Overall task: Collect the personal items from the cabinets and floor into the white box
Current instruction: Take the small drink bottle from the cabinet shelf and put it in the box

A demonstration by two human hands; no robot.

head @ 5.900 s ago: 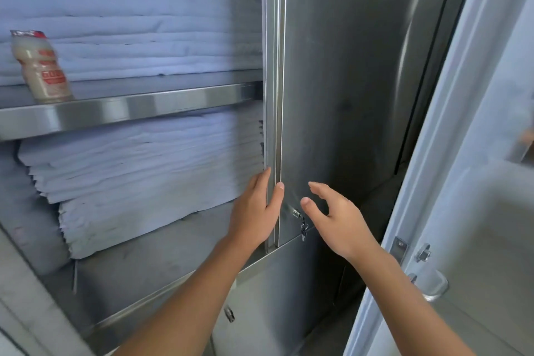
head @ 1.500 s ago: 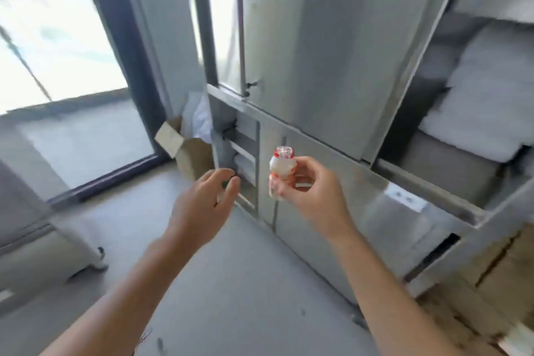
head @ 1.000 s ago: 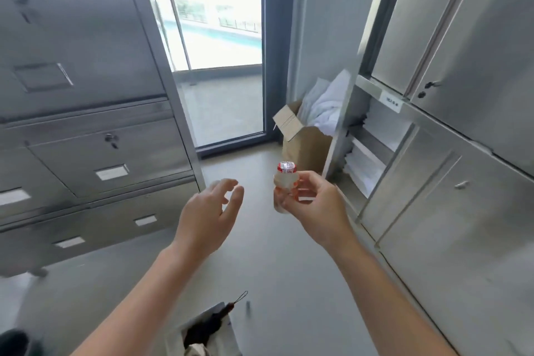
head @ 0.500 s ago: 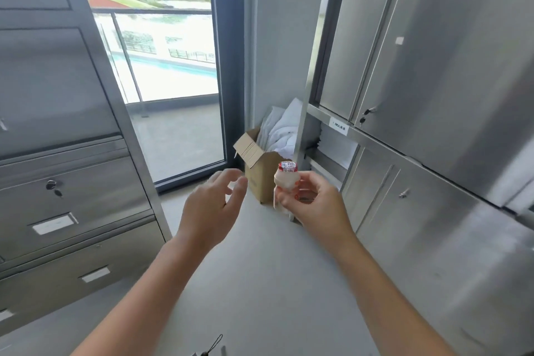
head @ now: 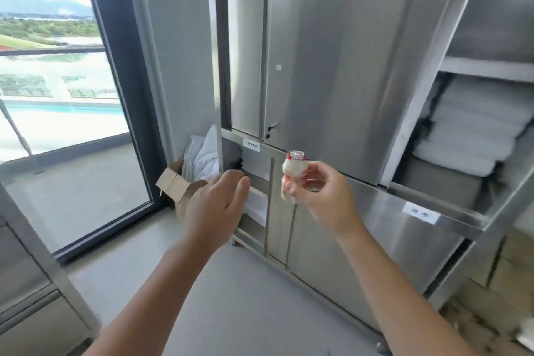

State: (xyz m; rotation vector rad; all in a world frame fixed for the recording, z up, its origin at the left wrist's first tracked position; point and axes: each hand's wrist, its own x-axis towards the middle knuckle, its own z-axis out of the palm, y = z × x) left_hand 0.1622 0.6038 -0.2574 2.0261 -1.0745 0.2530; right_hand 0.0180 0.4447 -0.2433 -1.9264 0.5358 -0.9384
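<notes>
Head view, nearest me: my right hand (head: 323,199) pinches a small drink bottle (head: 294,166) upright, red foil cap on top, in mid-air before the steel cabinet (head: 332,66). My left hand (head: 215,211) hovers just beside it, fingers loose, holding nothing. Farther off, a cardboard carton (head: 173,185) of white cloth sits by the window (head: 57,81), and folded linens (head: 468,130) fill the open shelves.

Two hands (head: 215,211) (head: 323,199), one bottle (head: 293,170), one carton (head: 173,185)

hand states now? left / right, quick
Left hand: open, fingers relaxed, holding nothing.
Right hand: pinching the small yogurt drink bottle, held upright.
</notes>
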